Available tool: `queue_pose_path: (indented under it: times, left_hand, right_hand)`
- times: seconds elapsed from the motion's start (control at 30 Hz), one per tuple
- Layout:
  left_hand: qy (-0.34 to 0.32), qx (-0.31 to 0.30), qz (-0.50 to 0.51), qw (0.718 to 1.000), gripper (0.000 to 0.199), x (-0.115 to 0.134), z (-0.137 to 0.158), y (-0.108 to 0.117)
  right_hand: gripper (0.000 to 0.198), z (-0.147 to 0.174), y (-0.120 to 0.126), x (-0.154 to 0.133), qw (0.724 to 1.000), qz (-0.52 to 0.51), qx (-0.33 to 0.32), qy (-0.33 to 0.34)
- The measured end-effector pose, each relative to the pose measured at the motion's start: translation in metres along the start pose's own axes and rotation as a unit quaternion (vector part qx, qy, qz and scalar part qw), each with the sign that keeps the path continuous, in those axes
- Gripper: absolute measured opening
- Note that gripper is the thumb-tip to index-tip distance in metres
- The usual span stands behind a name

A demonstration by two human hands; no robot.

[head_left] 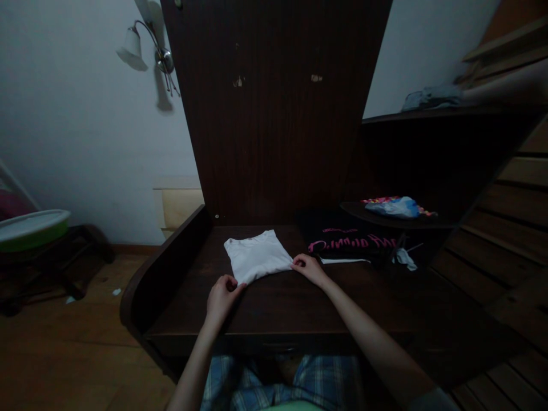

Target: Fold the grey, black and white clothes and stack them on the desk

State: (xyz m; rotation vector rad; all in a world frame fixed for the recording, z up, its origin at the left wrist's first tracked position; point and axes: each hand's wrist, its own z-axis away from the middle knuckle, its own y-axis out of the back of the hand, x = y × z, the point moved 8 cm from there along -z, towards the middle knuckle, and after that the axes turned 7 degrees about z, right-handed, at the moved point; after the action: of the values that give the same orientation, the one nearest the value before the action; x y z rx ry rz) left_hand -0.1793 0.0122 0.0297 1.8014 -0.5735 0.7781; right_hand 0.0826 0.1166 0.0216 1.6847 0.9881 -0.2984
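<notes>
A white folded garment (259, 257) lies flat on the dark wooden desktop (282, 308); its exact kind cannot be made out. My left hand (221, 297) pinches its near left corner between thumb and fingers. At the near right corner, my right hand (309, 268) pinches the cloth in the same way. The near edge of the cloth runs between both hands, and its far edge rests on the wood.
Right of the cloth lies a black bag or fabric with pink lettering (351, 242). A small shelf (445, 222) above it carries a plastic packet (391, 207). A tall dark panel (278, 131) rises behind, and a raised curved side (162, 262) borders the left.
</notes>
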Motion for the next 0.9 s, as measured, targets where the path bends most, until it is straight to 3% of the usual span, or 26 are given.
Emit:
queue_pose_path:
  times: [0.17, 0.57, 0.77, 0.9]
  left_hand:
    - [-0.018, 0.013, -0.023, 0.999, 0.020, 0.003, 0.002, 0.003]
    - [-0.075, 0.050, 0.123, 0.988, 0.020, 0.010, 0.005, 0.011]
    - [-0.051, 0.051, 0.146, 0.987, 0.025, 0.004, 0.004, 0.010]
    - [-0.052, 0.084, 0.130, 0.987, 0.025, -0.001, 0.004, 0.019]
  right_hand:
    - [0.012, -0.002, 0.002, 0.001, 0.999, -0.030, 0.014, -0.010]
    - [0.029, -0.007, -0.013, 0.021, 0.969, -0.234, -0.010, -0.078]
    - [0.028, -0.008, -0.012, 0.021, 0.970, -0.230, -0.016, -0.083]
    - [0.018, -0.009, -0.004, 0.019, 0.978, -0.196, -0.007, -0.075]
